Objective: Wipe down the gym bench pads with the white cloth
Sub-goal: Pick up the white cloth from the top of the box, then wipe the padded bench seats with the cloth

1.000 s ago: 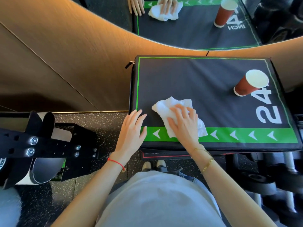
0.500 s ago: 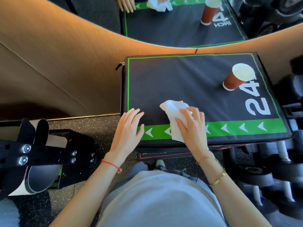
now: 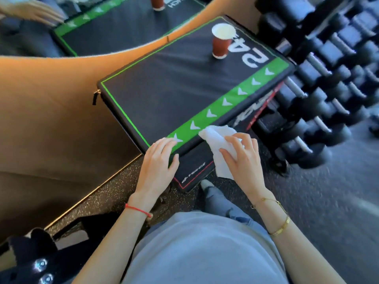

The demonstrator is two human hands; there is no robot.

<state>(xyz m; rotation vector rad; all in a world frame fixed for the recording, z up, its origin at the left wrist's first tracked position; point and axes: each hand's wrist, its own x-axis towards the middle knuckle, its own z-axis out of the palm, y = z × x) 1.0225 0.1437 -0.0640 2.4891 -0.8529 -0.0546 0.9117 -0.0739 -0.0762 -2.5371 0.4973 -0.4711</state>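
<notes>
Black pad (image 3: 164, 93) bears red cup (image 3: 220, 47), contents seemingly white.

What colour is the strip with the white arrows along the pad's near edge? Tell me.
Bright green, on the black pad; the strip shows clearest in the head view.

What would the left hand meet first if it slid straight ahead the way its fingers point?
The left hand lies flat on the near corner of the black pad, fingers pointing up across it. Straight on, it would cross the green arrow strip and then bare pad. The red paper cup probably sits right of that line.
</notes>
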